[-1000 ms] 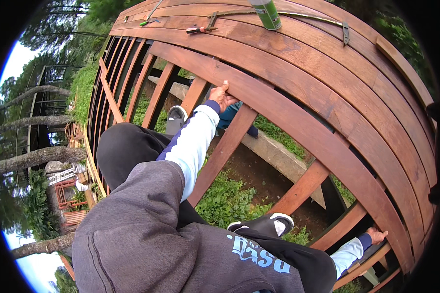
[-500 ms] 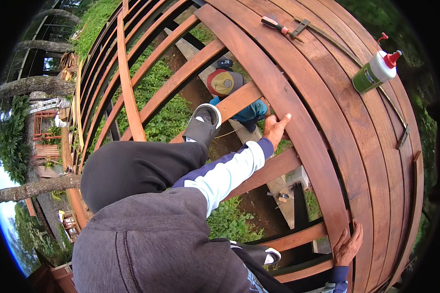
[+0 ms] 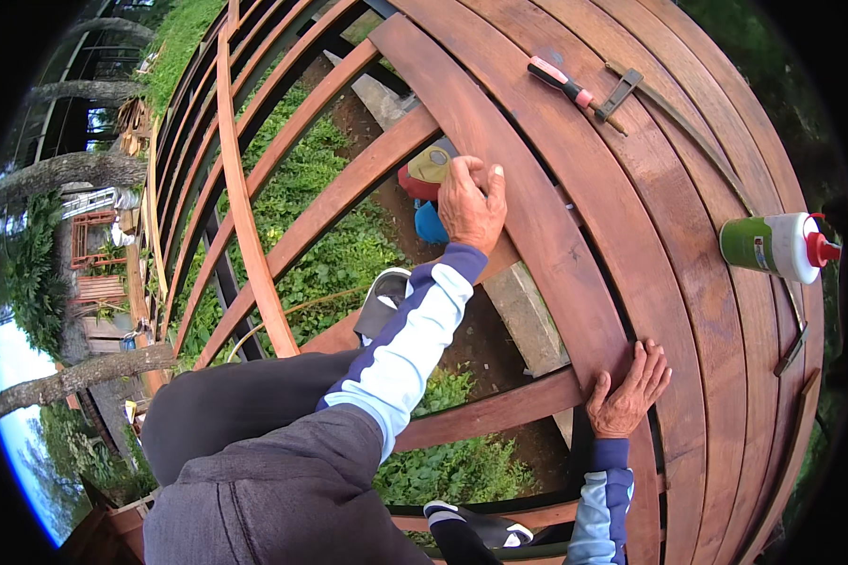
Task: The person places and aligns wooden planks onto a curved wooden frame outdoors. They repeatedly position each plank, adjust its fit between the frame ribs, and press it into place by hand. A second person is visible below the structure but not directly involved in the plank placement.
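My left hand (image 3: 471,207) is at the inner edge of a wide reddish-brown board (image 3: 537,254), fingers bent onto it in a grip. Lower right, my right hand (image 3: 628,386) lies with spread fingers on the same board, near the gap beside the neighbouring plank (image 3: 641,292). The board rests across open slats (image 3: 358,188). Beyond it on the planks lie a red-and-black screwdriver (image 3: 563,83), a long bar clamp (image 3: 697,151) and a green-and-white bottle with red nozzle (image 3: 768,247).
Below the frame, a co-worker in cap (image 3: 427,169) and blue clothing is partly hidden behind my left hand. My shoes (image 3: 380,303) are among the slats, over greenery (image 3: 443,471) and a concrete beam (image 3: 520,315). Trees (image 3: 85,179) stand at left.
My view has swung round. My left hand has moved farther along the board, now covering more of the co-worker. My right hand has shifted up onto the board's top with fingers spread.
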Action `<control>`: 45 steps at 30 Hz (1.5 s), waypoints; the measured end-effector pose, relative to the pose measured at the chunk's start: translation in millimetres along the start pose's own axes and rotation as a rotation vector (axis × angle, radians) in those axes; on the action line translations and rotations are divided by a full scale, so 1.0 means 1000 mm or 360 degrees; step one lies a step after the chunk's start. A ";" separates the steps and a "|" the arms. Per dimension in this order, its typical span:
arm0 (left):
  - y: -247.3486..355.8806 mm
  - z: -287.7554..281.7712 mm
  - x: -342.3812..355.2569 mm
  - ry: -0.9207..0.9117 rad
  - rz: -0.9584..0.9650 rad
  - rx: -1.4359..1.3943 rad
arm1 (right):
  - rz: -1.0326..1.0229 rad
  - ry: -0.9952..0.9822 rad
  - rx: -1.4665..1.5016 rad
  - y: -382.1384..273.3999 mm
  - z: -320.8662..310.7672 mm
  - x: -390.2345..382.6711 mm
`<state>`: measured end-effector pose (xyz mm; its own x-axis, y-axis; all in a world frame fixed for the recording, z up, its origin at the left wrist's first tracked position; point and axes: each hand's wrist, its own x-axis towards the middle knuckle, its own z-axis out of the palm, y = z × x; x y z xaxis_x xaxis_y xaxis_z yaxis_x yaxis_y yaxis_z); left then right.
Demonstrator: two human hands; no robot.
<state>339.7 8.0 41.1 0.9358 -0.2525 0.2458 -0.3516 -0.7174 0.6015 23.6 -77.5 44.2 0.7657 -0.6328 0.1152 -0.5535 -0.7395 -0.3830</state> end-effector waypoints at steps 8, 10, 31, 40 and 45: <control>-0.037 0.068 0.184 -0.0107 0.1167 0.0280 | 0.0177 -0.0065 -0.0086 0.009 0.008 -0.003; -0.042 0.076 0.194 -0.0328 0.1023 0.0399 | 0.0192 -0.0095 -0.0101 0.010 0.008 -0.003; -0.040 0.079 0.197 -0.0617 0.0890 0.0284 | 0.1048 -0.0679 -0.0098 -0.073 -0.016 0.089; -0.039 0.078 0.199 -0.0772 0.0844 0.0358 | 0.1361 -0.1047 -0.0373 -0.076 -0.010 0.101; -0.040 0.076 0.199 -0.0812 0.0862 0.0408 | 0.1320 -0.1135 -0.0428 -0.073 -0.008 0.100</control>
<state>541.7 -63.1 8.7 0.5533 -0.8321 0.0381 -0.8034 -0.5211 0.2880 138.4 -88.8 91.4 0.0928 -0.7398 -0.6664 -0.9651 -0.2315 0.1225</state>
